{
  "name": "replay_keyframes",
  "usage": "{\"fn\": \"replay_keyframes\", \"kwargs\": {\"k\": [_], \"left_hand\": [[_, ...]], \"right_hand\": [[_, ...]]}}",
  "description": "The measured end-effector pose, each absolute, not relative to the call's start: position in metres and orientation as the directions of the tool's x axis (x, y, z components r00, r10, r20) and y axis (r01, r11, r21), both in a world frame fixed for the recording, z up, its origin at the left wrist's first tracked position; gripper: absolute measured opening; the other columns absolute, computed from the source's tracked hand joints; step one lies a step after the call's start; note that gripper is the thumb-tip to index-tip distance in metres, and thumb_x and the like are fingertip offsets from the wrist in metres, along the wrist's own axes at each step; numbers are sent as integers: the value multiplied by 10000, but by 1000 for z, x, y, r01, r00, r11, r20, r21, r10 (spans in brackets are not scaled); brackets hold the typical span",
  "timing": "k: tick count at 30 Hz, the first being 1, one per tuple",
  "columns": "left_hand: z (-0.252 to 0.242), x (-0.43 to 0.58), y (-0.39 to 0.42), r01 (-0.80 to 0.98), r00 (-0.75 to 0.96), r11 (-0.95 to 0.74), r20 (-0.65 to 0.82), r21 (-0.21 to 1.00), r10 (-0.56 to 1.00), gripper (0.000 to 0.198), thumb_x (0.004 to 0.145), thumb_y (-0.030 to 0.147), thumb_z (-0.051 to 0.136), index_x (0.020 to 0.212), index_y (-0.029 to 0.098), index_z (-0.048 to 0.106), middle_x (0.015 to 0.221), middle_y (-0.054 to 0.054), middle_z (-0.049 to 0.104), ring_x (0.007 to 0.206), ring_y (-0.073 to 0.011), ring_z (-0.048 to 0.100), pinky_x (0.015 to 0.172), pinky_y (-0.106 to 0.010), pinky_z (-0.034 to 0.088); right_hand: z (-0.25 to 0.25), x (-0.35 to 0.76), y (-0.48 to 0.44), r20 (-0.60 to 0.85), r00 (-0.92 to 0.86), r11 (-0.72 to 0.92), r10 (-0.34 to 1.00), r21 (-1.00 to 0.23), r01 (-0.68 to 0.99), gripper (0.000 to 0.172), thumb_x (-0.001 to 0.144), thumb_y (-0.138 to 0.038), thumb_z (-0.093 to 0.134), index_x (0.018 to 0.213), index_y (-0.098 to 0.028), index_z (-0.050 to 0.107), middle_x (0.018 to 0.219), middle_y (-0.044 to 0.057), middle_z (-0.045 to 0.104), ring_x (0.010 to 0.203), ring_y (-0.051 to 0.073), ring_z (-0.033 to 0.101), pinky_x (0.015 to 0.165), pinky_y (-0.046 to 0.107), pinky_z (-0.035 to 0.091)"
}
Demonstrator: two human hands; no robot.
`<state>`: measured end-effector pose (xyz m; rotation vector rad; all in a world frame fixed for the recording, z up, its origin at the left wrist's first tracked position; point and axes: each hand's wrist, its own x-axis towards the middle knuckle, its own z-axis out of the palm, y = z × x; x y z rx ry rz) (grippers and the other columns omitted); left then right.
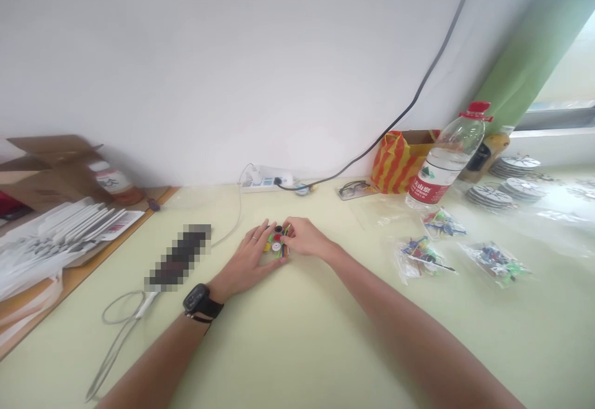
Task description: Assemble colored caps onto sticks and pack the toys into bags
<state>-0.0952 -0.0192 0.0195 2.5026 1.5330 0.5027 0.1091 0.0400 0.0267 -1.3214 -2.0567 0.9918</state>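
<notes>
A small flat cluster of round coloured pieces point(277, 237), with black, red, yellow and white ones, lies on the pale green table between my hands. My left hand point(251, 257) rests on its left side, fingers stretched out and thumb along the near edge. A black watch is on that wrist. At the right side, thin green, yellow and dark strips point(284, 249) stand close together. My right hand point(302, 237) has its fingers curled and pinched at these strips; the fingertips are partly hidden.
A power strip point(264, 181) with cables sits against the wall. On the right are bags of small parts point(423, 257), a large water bottle point(449, 158), a striped bag point(395, 161) and stacked discs point(490, 196). Leftward lie a blurred-out dark device point(179, 257), white packets point(69, 229) and a cardboard box point(51, 173).
</notes>
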Motion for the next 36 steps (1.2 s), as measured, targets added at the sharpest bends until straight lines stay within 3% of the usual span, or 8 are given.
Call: {"fn": "replay_keyframes", "kwargs": {"k": [4, 9, 11, 13, 16, 22, 33, 36], "left_hand": [[21, -95, -20, 837, 407, -445, 179, 318, 896, 789, 988, 632, 533, 1646, 309, 239, 1715, -81, 243, 1563, -341, 239, 1239, -531, 306], [21, -95, -20, 827, 417, -457, 188, 329, 889, 746, 1003, 608, 523, 1639, 323, 256, 1716, -80, 237, 1554, -342, 261, 1233, -538, 311], [20, -96, -20, 825, 420, -459, 186, 329, 888, 762, 995, 617, 533, 1638, 316, 257, 1717, -80, 234, 1557, -337, 251, 1239, -532, 304], [20, -96, -19, 827, 419, -457, 181, 328, 890, 789, 979, 631, 552, 1639, 315, 255, 1718, -79, 231, 1558, -338, 244, 1241, -529, 301], [21, -96, -19, 825, 418, -457, 184, 333, 889, 809, 966, 634, 572, 1641, 328, 249, 1716, -83, 237, 1551, -351, 258, 1231, -534, 312], [22, -96, -20, 823, 412, -453, 189, 342, 891, 798, 972, 630, 567, 1641, 333, 250, 1709, -88, 255, 1548, -355, 266, 1226, -552, 310], [17, -98, -18, 817, 415, -466, 214, 341, 884, 778, 970, 617, 578, 1631, 337, 277, 1698, -89, 280, 1534, -361, 292, 1211, -546, 331], [18, -97, -19, 824, 406, -452, 200, 343, 892, 775, 973, 621, 571, 1630, 329, 282, 1700, -92, 276, 1538, -359, 286, 1212, -547, 331]], "right_hand": [[25, 110, 43, 45, -434, 302, 900, -782, 545, 25, 877, -188, 684, 899, -178, 690, 927, 59, 732, 807, 163, 672, 706, 248, 493], [22, 109, 44, 85, -459, 353, 884, -766, 538, 90, 881, -185, 665, 794, -183, 687, 852, 43, 729, 776, 165, 667, 706, 260, 485], [20, 110, 46, 121, -442, 371, 889, -758, 537, 63, 897, -187, 646, 904, -181, 709, 950, 67, 736, 858, 184, 673, 774, 283, 504], [17, 113, 49, 170, -414, 391, 894, -749, 536, 198, 933, -167, 587, 1095, -171, 700, 1146, 111, 715, 1059, 215, 651, 924, 329, 499], [8, 121, 55, 225, -399, 422, 889, -738, 526, 391, 976, -110, 468, 1335, -163, 614, 1408, 132, 614, 1368, 228, 485, 1152, 388, 375], [-7, 129, 59, 212, -485, 470, 849, -723, 506, 484, 1010, -112, 398, 1465, -184, 546, 1560, 72, 517, 1562, 245, 229, 1263, 439, 242], [4, 128, 57, 243, -491, 481, 837, -753, 449, 372, 960, -146, 554, 1315, -205, 646, 1364, 84, 659, 1350, 213, 523, 1157, 367, 387], [7, 127, 57, 224, -464, 444, 857, -778, 444, 335, 935, -156, 599, 1265, -185, 653, 1305, 91, 676, 1224, 203, 605, 1060, 335, 465]]}}
